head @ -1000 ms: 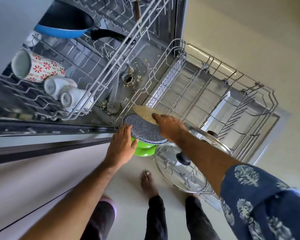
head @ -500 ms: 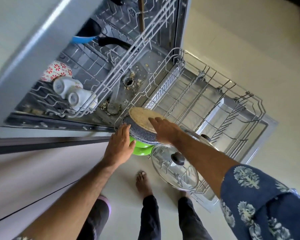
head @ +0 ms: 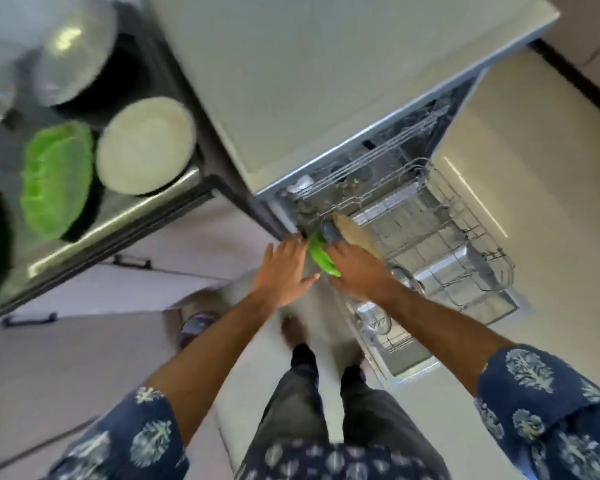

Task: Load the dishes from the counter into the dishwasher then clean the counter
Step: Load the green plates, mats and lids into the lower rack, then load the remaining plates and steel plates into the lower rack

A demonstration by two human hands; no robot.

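Down by the near corner of the pulled-out lower rack [head: 440, 237], I am working both hands around the green plate [head: 321, 255], which is standing on edge beside a speckled grey dish [head: 329, 231] and a tan round board [head: 352, 230]. My left hand [head: 282, 271] is lying with its fingers straight and relaxed against the plate's left side, gripping nothing. My right hand [head: 355, 270] is sitting against the plate's other side; the blur is keeping me from telling whether its fingers are curling round the rim. To do this well, I judge I should be steadying the plate upright between tines and letting go only once it stands unaided, clear of the glass lid [head: 404, 277] lying just beyond my right wrist. Farther off, up on the desk [head: 326, 81], another green plate [head: 58, 178] and a pale round plate [head: 145, 146] are waiting to be loaded
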